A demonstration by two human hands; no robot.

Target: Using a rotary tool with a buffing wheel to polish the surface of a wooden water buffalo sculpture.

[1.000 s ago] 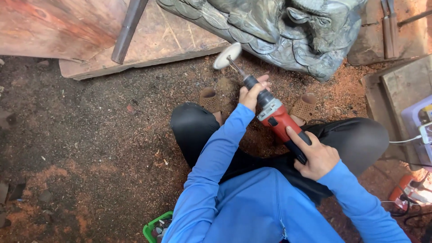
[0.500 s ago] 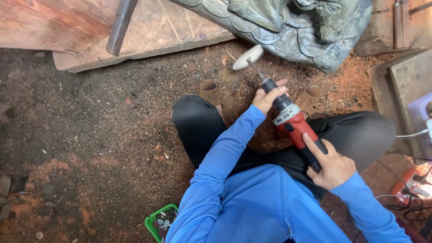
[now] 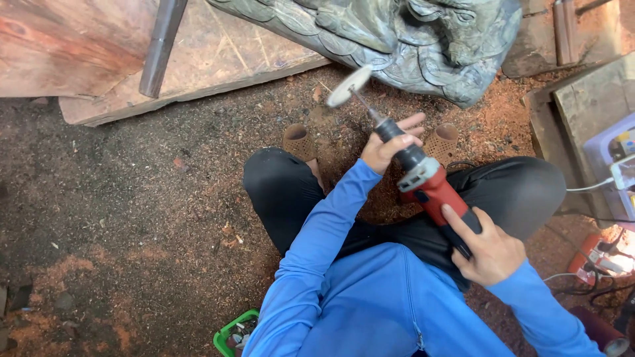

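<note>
I hold a red and black rotary grinder (image 3: 433, 192) with both hands above my crossed legs in dark trousers. My left hand (image 3: 390, 142) wraps its black nose near the chuck. My right hand (image 3: 489, 251) grips the rear of the red body. A thin shaft carries a white disc (image 3: 348, 86) that points up and to the left, close to the lower edge of a grey-green carved wooden sculpture (image 3: 397, 36), with a small gap between them. My sleeves are blue.
Wooden planks (image 3: 198, 53) and a metal bar (image 3: 161, 46) lie at the top left. Reddish sawdust covers the dirt floor. A wooden block (image 3: 582, 99), a plastic box with cables (image 3: 618, 165) and a power strip (image 3: 602, 254) sit at the right. A green basket (image 3: 233, 334) is by my left side.
The view shifted, so the grinder and my hands sit lower and to the right in the frame. The disc stays near the sculpture's lower edge. My grip is unchanged.
</note>
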